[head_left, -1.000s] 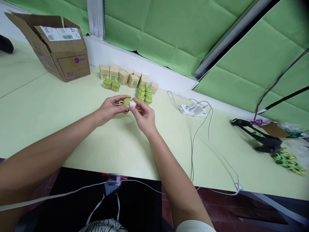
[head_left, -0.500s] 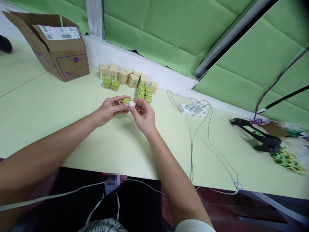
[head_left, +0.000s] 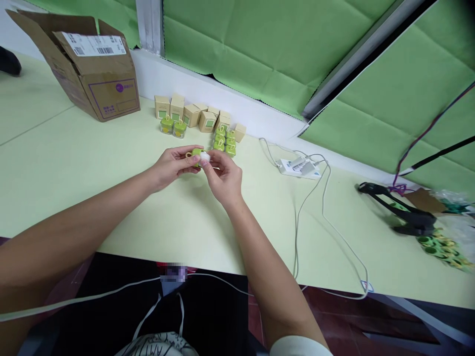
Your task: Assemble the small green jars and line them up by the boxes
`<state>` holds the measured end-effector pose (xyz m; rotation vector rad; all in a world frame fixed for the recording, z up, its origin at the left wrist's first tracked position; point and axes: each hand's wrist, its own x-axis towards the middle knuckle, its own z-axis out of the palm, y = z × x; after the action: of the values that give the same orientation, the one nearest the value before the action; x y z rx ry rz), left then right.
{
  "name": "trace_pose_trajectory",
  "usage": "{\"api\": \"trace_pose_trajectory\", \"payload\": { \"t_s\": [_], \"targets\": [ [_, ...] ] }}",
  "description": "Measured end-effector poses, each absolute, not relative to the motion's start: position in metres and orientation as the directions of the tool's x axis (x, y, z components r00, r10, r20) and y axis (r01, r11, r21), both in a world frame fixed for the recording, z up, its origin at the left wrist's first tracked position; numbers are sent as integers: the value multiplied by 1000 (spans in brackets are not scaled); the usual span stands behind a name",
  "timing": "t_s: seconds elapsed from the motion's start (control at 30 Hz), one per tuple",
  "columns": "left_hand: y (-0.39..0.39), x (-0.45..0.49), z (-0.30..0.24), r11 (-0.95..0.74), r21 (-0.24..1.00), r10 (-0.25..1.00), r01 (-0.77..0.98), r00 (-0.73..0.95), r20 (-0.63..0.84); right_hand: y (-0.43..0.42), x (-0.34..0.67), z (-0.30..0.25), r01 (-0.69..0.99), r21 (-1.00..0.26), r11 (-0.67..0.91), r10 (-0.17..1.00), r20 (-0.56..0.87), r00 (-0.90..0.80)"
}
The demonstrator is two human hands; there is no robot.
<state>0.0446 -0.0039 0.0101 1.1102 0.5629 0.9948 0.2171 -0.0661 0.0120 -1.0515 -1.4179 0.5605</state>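
Between my two hands, above the pale table [head_left: 156, 227], is a green cap [head_left: 196, 153] with a small pale loop at its left end. My left hand [head_left: 166, 168] pinches this cap between thumb and fingers. A small white piece [head_left: 205, 156], whose kind I cannot make out, sits against the cap's right side, gripped by my right hand [head_left: 227, 180] with thumb and fingertips. Just beyond my hands stand two clear jars with green looped lids [head_left: 179, 128] and a cluster of several similar green-lidded jars [head_left: 219, 144]. Fingers partly hide the cap.
Several small cardboard boxes [head_left: 191, 114] line the wall behind the jars. A large open carton [head_left: 115, 94] stands at the back left. Rightward lie a white power strip [head_left: 287, 167] with cables, a black stand [head_left: 411, 215] and green pieces [head_left: 441, 249] beside clear plastic.
The view has shifted slightly. My hands keep their hold on the cap and the white piece, whose angle seems to have turned a little.
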Motion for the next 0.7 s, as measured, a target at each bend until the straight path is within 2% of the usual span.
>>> {"api": "trace_pose_trajectory", "payload": {
  "t_s": [0.27, 0.7],
  "targets": [
    [-6, 45, 12, 76, 919, 878, -387, 463, 123, -65, 215, 11, 216, -854, 473, 844, 510, 166],
    [-6, 45, 10, 80, 926, 878, -370, 466, 111, -68, 212, 13, 247, -850, 466, 842, 512, 173]
  ]
}}
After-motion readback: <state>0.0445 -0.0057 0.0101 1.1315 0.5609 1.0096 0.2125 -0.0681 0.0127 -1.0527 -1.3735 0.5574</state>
